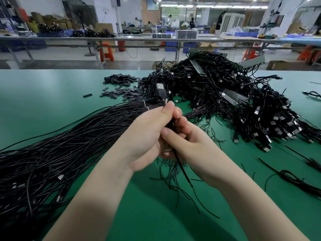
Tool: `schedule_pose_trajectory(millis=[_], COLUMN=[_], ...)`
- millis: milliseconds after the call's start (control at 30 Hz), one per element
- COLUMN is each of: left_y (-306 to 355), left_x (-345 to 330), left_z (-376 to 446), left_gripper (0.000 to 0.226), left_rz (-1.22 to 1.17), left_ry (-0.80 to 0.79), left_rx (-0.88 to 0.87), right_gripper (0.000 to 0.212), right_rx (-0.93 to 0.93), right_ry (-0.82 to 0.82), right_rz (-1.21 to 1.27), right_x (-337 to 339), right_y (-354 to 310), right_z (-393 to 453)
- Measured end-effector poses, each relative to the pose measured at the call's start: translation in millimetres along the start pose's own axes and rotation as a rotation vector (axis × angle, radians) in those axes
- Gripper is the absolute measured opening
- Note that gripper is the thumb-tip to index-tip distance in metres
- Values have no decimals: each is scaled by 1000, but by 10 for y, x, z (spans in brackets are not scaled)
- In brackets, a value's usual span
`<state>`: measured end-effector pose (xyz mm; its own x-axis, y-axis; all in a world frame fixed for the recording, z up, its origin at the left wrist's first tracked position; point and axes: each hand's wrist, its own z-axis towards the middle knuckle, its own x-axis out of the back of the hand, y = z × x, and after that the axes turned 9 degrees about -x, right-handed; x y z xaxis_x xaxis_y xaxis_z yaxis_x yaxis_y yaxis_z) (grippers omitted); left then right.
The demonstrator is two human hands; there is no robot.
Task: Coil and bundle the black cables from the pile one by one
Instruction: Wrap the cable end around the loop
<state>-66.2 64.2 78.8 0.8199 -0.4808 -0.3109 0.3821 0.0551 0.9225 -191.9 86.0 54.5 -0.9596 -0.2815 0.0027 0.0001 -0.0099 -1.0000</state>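
The thin black cable with a black USB plug (160,92) stands nearly upright between my hands, plug end up and pointing away from me, its loose tail running down and toward my right across the green table mat (43,94). My left hand (147,131) comes in from the lower left with its fingers curled round the cable, thumb tip just under the plug. My right hand (182,136) meets it from the right, fingers folded in and pinching the same cable lower down. To my left lies a long sheaf of straight black cables (69,136) tied with a white band. Beyond my hands sits the tangled heap of black USB cables (234,101), and beside it a scatter of short dark sleeve pieces (121,84).
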Motion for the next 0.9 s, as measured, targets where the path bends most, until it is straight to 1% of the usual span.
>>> schedule_pose_trajectory(millis=[67,133,167,233,267,333,400,467,500,567,600,633,667,700,733,767,800,833,867,900], left_y=[-23,-25,-31,-65,-92,-140,-183,-232,-255,-295,-313,-325,-330,-333,-347,-369,-404,-451,-508,-548], left_x=[5,28,47,64,68,68,95,144,171,217,257,314,370,409,419,396,346,286,236,198], left_z=[7,6,8,14,25,52,86,125,136,149,157,161,158,159,163,173,179,179,176,168], left_gripper=[29,31,34,38,38,42,44,42,36,23,20,20,28,44,62,74,77,74,66,56], left_rz=[102,225,311,516,564,523,433,414,382,274,290,425,678,982,1247,1451,1594,1684,1736,1769], left_ry=[9,15,23,70,98,120,117,123,133,197,246,280,279,224,96,-90,-281,-430,-523,-568], left_rx=[-11,-51,-78,-128,-138,-114,-48,30,85,193,201,155,66,-41,-165,-269,-335,-360,-327,-265], right_gripper=[27,31,28,23,24,29,31,33,34,26,27,31,32,32,31,31,32,32,32,32], right_rx=[3,25,57,147,166,136,77,34,17,-34,-97,-194,-302,-401,-471,-512,-538,-553,-564,-576], right_ry=[51,136,191,333,382,398,393,384,358,307,290,278,243,182,93,-4,-93,-167,-226,-268], right_rz=[-77,-192,-284,-557,-671,-790,-852,-923,-934,-878,-834,-755,-625,-474,-351,-290,-281,-310,-358,-413], right_x=[32,69,86,91,88,73,66,93,114,186,243,316,395,465,524,572,612,636,655,671], right_y=[9,18,21,30,43,87,168,267,309,382,412,441,465,482,489,501,513,514,512,507], right_z=[1,5,7,9,18,55,117,176,200,240,264,282,284,275,257,237,219,203,189,177])
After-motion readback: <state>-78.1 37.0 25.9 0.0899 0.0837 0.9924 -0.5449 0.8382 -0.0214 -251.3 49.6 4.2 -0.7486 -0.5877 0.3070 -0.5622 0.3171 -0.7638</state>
